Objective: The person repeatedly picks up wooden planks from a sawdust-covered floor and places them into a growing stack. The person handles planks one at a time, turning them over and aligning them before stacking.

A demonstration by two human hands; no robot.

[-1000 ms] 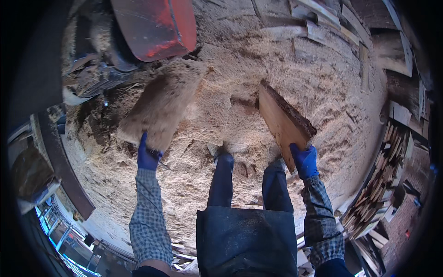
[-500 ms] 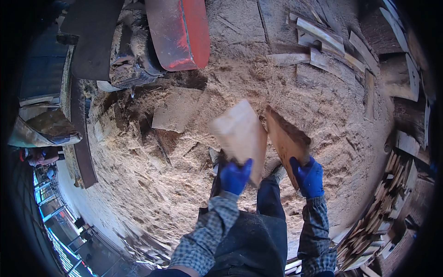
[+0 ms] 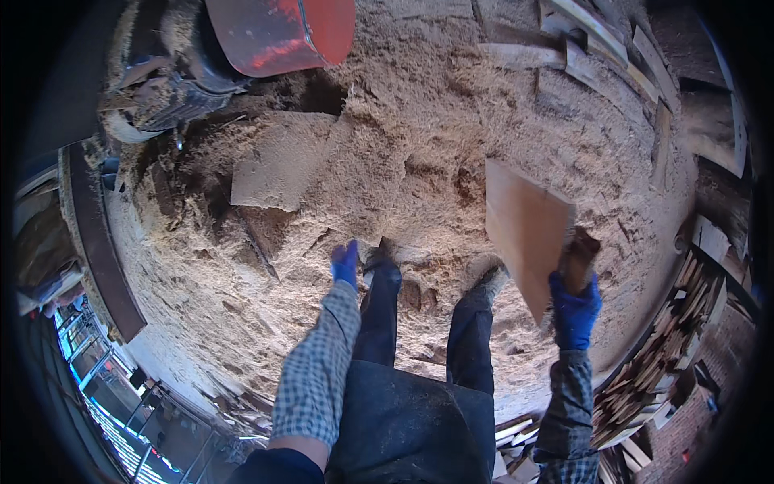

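Observation:
My right hand (image 3: 575, 313), in a blue glove, grips a flat, pale wooden board (image 3: 526, 230) by its near end, to the right of my legs. The board tilts up over the sawdust, and a rough brown bark edge (image 3: 580, 260) shows beside my fingers. I cannot tell whether a second board lies against it. My left hand (image 3: 345, 264), also gloved in blue, holds nothing. It hangs in front of my left leg with its fingers stretched forward, seen from the side.
Thick sawdust (image 3: 403, 194) covers the ground around my feet. A red metal housing (image 3: 282, 36) stands at the far left, with a flat sheet (image 3: 278, 161) lying near it. Wooden offcuts (image 3: 597, 36) lie at the far right. Stacked wood strips (image 3: 669, 347) line the right side.
My left hand has let go of its board and moved left, lower down. My right hand has swung slightly right with a board. The view has shifted forward and right.

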